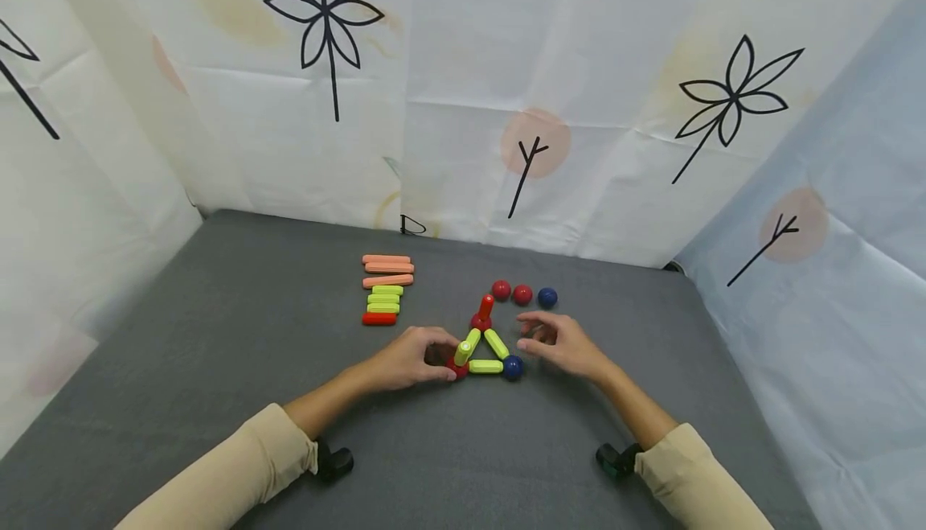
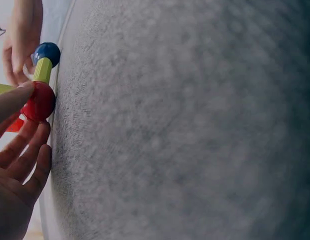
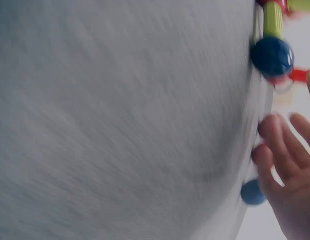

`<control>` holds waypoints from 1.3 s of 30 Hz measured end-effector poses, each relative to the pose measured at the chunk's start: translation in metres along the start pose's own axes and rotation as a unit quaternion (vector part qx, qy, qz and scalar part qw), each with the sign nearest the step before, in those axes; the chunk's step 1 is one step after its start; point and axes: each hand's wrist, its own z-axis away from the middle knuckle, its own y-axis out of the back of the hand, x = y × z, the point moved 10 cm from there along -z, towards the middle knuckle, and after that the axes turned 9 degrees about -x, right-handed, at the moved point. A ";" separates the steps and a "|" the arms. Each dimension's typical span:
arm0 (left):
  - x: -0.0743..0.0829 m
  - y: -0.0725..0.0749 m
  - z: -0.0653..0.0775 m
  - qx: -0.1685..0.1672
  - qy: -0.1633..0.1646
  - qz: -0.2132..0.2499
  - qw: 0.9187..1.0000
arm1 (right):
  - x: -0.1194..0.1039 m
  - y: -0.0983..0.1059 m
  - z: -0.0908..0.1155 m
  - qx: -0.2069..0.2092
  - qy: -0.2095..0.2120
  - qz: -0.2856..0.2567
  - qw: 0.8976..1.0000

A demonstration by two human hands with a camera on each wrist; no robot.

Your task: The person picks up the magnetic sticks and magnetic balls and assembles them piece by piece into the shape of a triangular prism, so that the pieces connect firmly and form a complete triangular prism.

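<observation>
A triangle of yellow-green sticks (image 1: 485, 367) joined by balls lies on the grey table. My left hand (image 1: 408, 359) pinches the red ball (image 2: 40, 102) at its near left corner, thumb on one side and fingers on the other. From that ball rises a yellow-green stick (image 1: 462, 352). The far corner is another red ball (image 1: 480, 322) bearing an upright red stick (image 1: 486, 306). A blue ball (image 1: 512, 367) forms the near right corner. Just right of the triangle, my right hand (image 1: 564, 343) hovers with loosely bent fingers, holding nothing.
Behind the right hand stand two loose red balls (image 1: 522, 295) and a blue ball (image 1: 547, 297) in a row. At the back left lie orange sticks (image 1: 389, 269), short yellow-green sticks (image 1: 383, 307) and a red stick (image 1: 379, 319). Patterned cloth (image 1: 463, 96) borders the table.
</observation>
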 end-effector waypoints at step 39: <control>-0.015 0.001 -0.017 -0.079 0.028 0.018 0.996 | -0.063 0.021 -0.038 0.105 0.062 0.048 0.991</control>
